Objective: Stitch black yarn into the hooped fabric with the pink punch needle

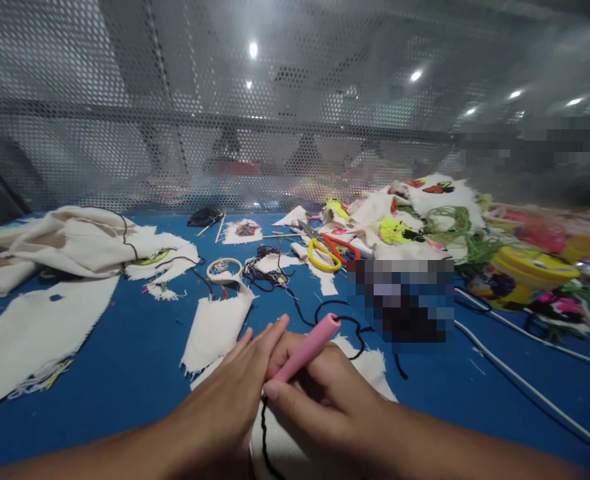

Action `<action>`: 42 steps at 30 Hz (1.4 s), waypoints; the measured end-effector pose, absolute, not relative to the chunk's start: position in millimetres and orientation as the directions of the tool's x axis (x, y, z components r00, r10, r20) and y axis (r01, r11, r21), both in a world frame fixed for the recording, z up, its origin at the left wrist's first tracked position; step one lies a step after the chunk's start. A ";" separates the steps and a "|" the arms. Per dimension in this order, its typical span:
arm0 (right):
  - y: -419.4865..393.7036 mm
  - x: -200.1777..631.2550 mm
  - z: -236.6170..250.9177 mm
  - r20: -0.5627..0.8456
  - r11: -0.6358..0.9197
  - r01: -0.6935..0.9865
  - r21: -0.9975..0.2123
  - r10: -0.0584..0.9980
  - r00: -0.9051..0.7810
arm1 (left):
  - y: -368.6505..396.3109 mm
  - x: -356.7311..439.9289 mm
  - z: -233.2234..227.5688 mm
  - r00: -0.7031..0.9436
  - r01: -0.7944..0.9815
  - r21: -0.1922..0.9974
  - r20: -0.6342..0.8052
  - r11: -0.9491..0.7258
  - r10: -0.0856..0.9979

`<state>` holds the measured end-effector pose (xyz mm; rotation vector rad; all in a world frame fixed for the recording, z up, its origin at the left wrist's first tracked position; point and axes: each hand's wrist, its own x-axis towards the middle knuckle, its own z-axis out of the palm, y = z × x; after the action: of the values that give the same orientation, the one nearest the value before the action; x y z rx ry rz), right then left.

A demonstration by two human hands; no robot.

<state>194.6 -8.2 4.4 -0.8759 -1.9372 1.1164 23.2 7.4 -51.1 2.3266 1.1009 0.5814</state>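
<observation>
In the head view my right hand (335,393) is closed round a pink punch needle (309,347), which slants up to the right. Black yarn (265,433) hangs by its lower end, and more black yarn trails from the top across the table. My left hand (245,373) lies against the right one with its fingers stretched out. Beneath both hands is off-white cloth (287,443) with a frayed edge. The tool's tip is hidden behind my fingers.
Scissors (325,257) with yellow and orange handles lie on the blue table (139,353). A small hoop (225,270), cloth scraps and tangled yarn (269,267) are around. At the right stand a yellow tub (525,273) and white cables (525,380). A perforated metal screen (199,147) rises behind.
</observation>
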 end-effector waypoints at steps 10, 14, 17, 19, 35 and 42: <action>-12.9 195.7 23.7 0.254 0.317 0.076 -0.945 0.861 -0.440 | -5.8 16.6 -20.3 0.523 0.526 0.708 0.168 -0.471 0.836; -9.6 192.1 18.2 0.295 0.375 0.098 -0.922 0.843 -0.449 | -6.0 16.9 -20.5 0.533 0.517 0.709 0.172 -0.480 0.828; -6.8 189.8 14.0 0.322 0.448 0.160 -0.879 0.807 -0.495 | -2.5 18.5 -23.5 0.541 0.510 0.711 0.172 -0.484 0.823; -6.3 188.8 13.2 0.326 0.474 0.188 -0.860 0.795 -0.512 | -1.1 19.8 -22.3 0.546 0.503 0.718 0.168 -0.481 0.821; -19.1 190.6 15.8 0.425 0.456 0.078 -0.887 0.870 -0.251 | 0.9 22.5 -22.3 0.582 0.460 0.719 0.198 -0.520 0.788; -20.9 193.3 17.6 0.394 0.429 0.121 -0.895 0.889 -0.235 | -9.4 21.6 -10.1 0.588 0.474 0.692 0.211 -0.544 0.781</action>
<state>193.3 -20.9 17.6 -0.8938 -1.6570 0.9365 21.6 -9.4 -10.1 2.2327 0.9928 0.6857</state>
